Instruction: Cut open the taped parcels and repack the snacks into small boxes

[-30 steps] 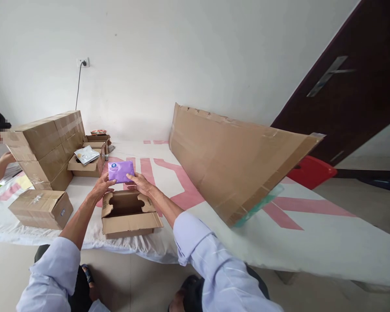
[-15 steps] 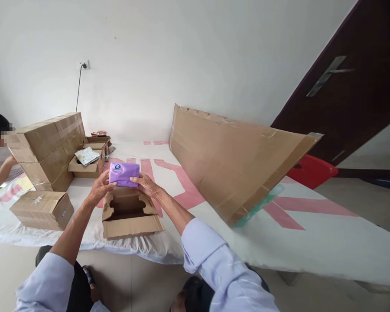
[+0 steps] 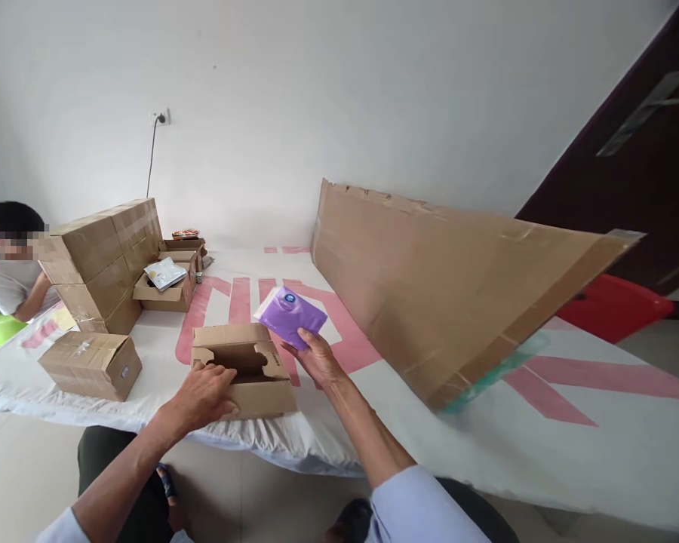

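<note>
In the head view, a purple tissue pack [image 3: 290, 315] is tilted in the air, gripped at its lower right corner by my right hand [image 3: 317, 358]. Below and to its left, an opened cardboard box [image 3: 260, 398] rests on the covered table, its front flap folded outward. My left hand [image 3: 201, 396] lies at the box's front left corner, fingers bent over the edge of the flap and thumb lower down. The bottom of the box is dark, and I cannot make out what is in it.
A closed carton [image 3: 87, 366] stands to the left, before a stack of taped cartons [image 3: 99, 264]. Small open boxes [image 3: 164, 298] hold packets behind. A large cardboard sheet [image 3: 430, 286] leans at the right, near a red stool [image 3: 616, 305]. A person [image 3: 16, 271] sits far left.
My left hand has let go of the tissue pack and come down to the box's front flap. My right hand has carried the pack rightward, tilting it. The view has turned slightly left.
</note>
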Demonstrator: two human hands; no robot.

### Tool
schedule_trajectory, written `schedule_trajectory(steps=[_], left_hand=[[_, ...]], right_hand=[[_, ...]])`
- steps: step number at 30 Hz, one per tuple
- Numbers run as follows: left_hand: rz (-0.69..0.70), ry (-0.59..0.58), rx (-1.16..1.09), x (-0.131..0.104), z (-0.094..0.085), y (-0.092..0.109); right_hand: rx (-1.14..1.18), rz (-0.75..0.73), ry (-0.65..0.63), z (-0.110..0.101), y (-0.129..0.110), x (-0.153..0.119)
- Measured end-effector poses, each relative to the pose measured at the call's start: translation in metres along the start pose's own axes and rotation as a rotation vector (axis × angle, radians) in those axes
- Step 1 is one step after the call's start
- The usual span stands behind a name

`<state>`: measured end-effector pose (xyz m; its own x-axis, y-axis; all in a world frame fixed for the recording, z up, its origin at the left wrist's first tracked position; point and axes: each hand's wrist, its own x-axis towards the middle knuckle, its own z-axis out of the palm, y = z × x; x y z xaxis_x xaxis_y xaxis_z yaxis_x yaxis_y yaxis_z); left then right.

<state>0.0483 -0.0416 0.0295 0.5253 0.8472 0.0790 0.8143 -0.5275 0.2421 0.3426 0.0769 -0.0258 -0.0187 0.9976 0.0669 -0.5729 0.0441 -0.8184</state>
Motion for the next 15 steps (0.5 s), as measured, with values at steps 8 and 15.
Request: schedule_trajectory(steps=[8,15], left_hand=[[-0.225,0.021,0.116,0.025,-0.017,-0.054],[-0.481,0.119,0.199,0.038,-0.087,-0.144]], right_hand=[[0.037,0.026,0.104,-0.049,0.03,-0.018],[0.053,0.116,0.107,-0.064,0.049,-0.026]])
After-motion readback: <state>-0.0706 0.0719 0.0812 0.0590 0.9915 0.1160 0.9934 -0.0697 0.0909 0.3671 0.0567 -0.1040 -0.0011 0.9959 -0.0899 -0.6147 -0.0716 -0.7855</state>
